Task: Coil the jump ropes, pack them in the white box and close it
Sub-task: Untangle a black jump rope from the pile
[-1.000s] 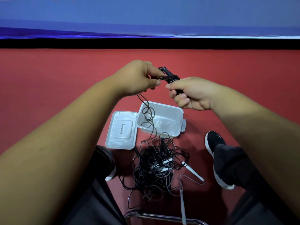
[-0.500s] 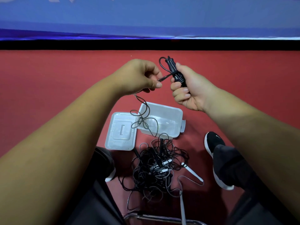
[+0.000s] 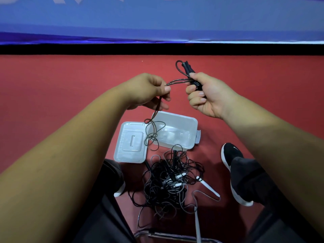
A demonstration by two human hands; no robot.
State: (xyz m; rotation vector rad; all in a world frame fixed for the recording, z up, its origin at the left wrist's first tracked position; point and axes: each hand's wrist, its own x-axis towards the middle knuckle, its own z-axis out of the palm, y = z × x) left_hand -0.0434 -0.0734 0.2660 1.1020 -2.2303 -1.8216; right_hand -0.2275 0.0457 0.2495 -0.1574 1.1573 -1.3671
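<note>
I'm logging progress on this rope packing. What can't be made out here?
Head view:
- Number of ropes in the tangled pile: cords overlap too densely.
- Lower part of the black handle: wrapped by the right hand.
- Held cord, its path through the left hand: curled fingers cover it.
- White cord, its end: cut off by bottom edge.

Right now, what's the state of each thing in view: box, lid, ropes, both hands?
White rectangular plastic box: open, upright, no coiled rope inside.
White plastic lid: off, flat beside the box.
Black jump-rope handles: gripped in right hand.
Thin black cord: looped at the handles, pinched by left hand, rest hangs down.
Tangled pile of black and white jump ropes: uncoiled, untouched.
</note>
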